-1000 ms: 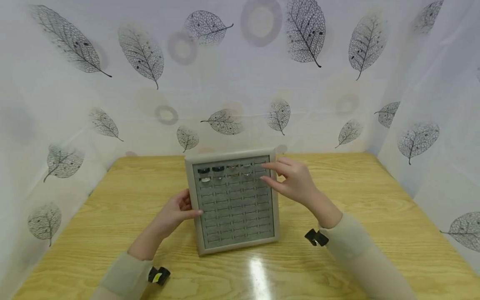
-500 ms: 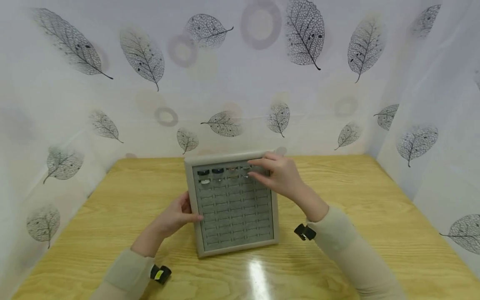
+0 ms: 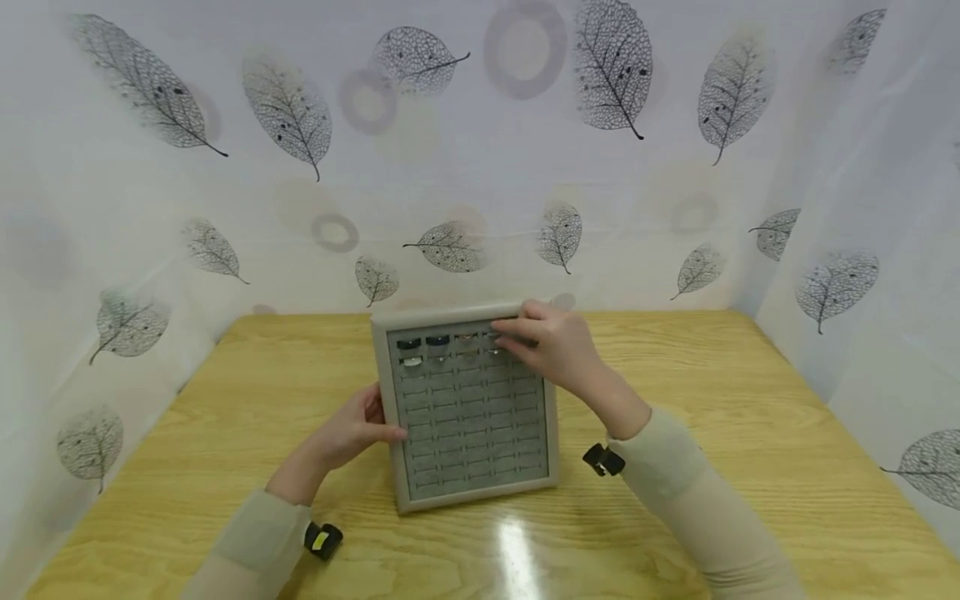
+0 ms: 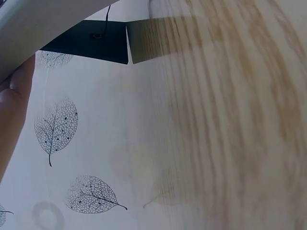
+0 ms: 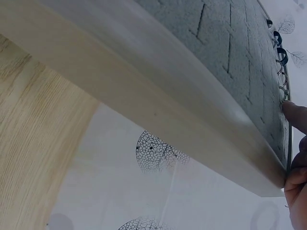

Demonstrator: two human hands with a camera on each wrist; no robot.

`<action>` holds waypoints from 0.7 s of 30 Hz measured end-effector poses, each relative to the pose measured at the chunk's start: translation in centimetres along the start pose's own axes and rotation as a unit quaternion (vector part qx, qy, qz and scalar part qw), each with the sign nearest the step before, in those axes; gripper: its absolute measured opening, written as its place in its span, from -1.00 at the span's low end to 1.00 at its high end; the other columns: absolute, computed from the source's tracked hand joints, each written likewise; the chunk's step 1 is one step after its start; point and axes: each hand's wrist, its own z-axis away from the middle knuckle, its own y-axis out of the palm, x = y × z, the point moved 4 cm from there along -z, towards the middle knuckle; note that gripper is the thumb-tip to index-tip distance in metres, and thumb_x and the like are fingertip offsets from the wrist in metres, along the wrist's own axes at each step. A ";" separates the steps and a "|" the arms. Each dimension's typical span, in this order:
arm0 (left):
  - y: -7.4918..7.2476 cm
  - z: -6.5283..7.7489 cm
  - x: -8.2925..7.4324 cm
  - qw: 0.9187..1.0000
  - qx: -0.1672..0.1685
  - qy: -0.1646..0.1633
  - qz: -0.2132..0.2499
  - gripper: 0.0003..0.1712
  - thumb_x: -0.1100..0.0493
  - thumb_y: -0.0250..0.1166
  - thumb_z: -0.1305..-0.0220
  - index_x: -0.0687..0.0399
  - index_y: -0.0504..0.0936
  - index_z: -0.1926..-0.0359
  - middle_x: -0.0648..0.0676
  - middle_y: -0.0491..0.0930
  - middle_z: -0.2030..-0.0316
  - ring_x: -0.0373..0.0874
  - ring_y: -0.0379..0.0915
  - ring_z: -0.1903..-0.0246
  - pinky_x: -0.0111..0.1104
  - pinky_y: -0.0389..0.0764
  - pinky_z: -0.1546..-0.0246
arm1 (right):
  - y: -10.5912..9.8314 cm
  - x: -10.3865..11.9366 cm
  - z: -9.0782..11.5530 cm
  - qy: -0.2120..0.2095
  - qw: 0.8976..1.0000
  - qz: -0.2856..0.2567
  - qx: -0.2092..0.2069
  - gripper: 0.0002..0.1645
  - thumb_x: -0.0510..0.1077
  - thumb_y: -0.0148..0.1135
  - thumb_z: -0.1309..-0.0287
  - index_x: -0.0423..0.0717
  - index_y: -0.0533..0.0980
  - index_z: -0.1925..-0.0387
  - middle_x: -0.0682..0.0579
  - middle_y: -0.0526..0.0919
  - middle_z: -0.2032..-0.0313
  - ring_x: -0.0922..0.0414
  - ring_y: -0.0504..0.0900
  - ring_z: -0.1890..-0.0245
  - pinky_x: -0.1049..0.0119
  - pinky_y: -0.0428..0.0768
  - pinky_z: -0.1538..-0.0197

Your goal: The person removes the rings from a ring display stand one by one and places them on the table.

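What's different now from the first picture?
The right hand moved left across the top of the ring board, from the last column to the fourth column of rings, and its fingers closed in. I can't tell if they grip a ring. The left hand still holds the board's left side, and the board stayed put.

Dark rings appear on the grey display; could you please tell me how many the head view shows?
2: one dark ring leftmost in the top row on the display, the other immediately to its right; the right hand may hide more.
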 end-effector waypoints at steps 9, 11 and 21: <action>0.1 -0.3 0.0 1.000 0.003 0.008 -0.001 -0.16 0.44 0.22 -0.03 0.47 -0.07 -0.24 0.24 0.34 -0.06 -0.05 0.34 -0.01 -0.25 0.39 0.03 | 0.4 -0.1 0.2 -0.026 0.999 0.013 -0.021 -0.82 -0.22 0.42 0.26 -0.13 0.67 0.45 0.11 0.37 0.66 0.26 0.28 0.75 0.46 0.25 0.70; 0.1 -0.3 0.0 1.000 0.002 0.004 0.001 -0.15 0.43 0.23 -0.03 0.47 -0.09 -0.25 0.26 0.31 -0.08 -0.05 0.34 -0.02 -0.26 0.39 0.02 | 0.5 0.0 0.3 -0.031 0.999 0.016 -0.027 -0.83 -0.23 0.42 0.26 -0.14 0.67 0.47 0.11 0.36 0.68 0.26 0.27 0.76 0.45 0.24 0.71; 0.1 0.0 -0.1 1.000 0.002 -0.002 0.004 -0.13 0.43 0.22 -0.04 0.46 -0.12 -0.26 0.25 0.30 -0.10 -0.08 0.32 -0.03 -0.28 0.38 0.02 | 0.5 0.6 0.2 -0.042 0.998 0.022 -0.052 -0.89 -0.27 0.41 0.27 -0.18 0.65 0.55 0.10 0.35 0.72 0.26 0.25 0.80 0.46 0.22 0.75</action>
